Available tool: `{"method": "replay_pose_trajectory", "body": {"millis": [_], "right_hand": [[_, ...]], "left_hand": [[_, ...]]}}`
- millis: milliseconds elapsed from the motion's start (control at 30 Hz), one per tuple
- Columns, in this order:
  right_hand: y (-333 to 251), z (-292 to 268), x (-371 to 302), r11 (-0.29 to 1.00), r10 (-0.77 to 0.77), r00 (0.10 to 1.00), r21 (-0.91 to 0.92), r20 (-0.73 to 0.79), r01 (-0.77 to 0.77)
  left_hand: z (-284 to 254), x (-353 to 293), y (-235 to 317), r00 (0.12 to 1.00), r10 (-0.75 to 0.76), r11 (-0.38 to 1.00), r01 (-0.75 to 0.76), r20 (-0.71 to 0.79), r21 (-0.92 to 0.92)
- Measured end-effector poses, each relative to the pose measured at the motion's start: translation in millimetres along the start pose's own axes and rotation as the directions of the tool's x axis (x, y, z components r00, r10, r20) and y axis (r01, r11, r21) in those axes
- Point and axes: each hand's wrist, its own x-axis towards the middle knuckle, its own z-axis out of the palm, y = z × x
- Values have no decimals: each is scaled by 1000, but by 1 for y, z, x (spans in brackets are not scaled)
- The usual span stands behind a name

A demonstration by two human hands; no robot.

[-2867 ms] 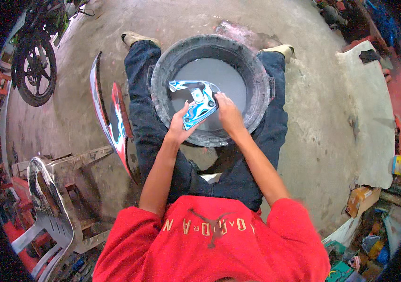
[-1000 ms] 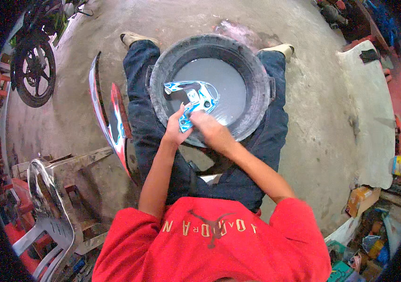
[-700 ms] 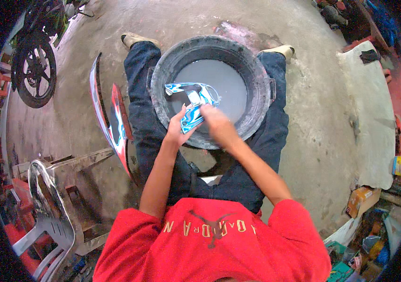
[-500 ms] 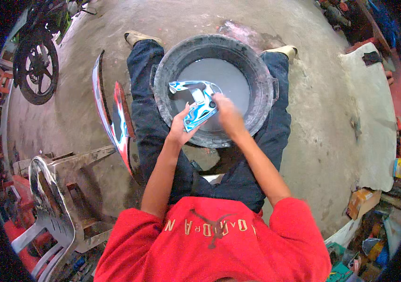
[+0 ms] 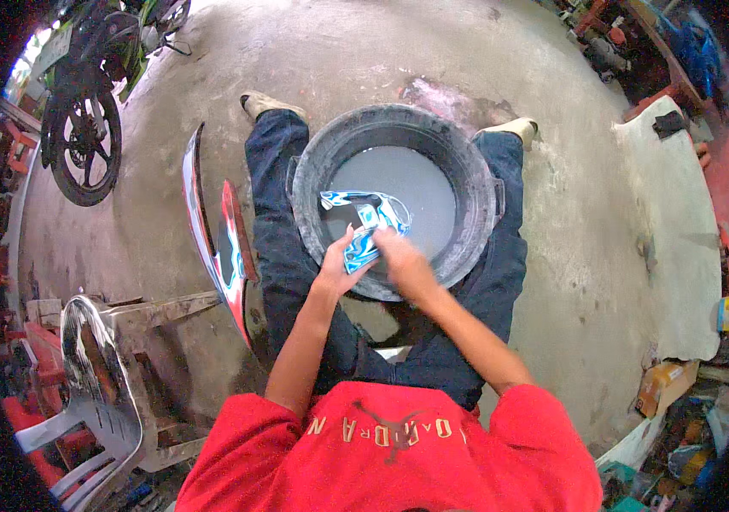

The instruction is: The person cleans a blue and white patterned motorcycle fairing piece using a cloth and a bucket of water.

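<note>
A round black basin (image 5: 477, 183) holding cloudy grey water sits on the floor between my outstretched legs. Over its near side I hold a blue, white and black motorcycle body panel (image 5: 364, 213). My left hand (image 5: 337, 266) grips the panel's lower left edge. My right hand (image 5: 395, 253) lies on the panel's right side with the fingers pressed against its surface; it looks slightly blurred.
Red, white and black fairing panels (image 5: 226, 247) stand on edge to my left. A chrome part (image 5: 91, 358) rests on a low bench at lower left. A motorcycle (image 5: 91, 102) is parked at upper left. A pale mat (image 5: 680, 247) and boxes lie at right.
My right hand has slid back and forth over the panel, now sitting nearer its lower right. The panel shifted slightly in the basin while my left hand kept its grip.
</note>
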Motion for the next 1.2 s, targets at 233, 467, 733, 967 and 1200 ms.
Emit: {"method": "replay_pose_trajectory", "body": {"millis": [233, 467, 733, 967, 1200], "right_hand": [[24, -6, 14, 934, 350, 936, 60, 24, -351], [10, -2, 1, 985, -106, 994, 136, -11, 107], [-27, -4, -2, 948, -288, 957, 132, -20, 289], [13, -5, 11, 995, 53, 999, 79, 0, -53], [27, -15, 14, 984, 141, 989, 102, 31, -144]], "left_hand": [[-1, 2, -4, 997, -6, 1000, 8, 83, -16], [-7, 8, -6, 994, 46, 995, -37, 103, -89], [-20, -5, 3, 978, 34, 996, -17, 206, -84], [-1, -4, 2, 1000, 21, 999, -21, -11, -49], [11, -5, 1, 1000, 29, 1000, -29, -12, -10]]}}
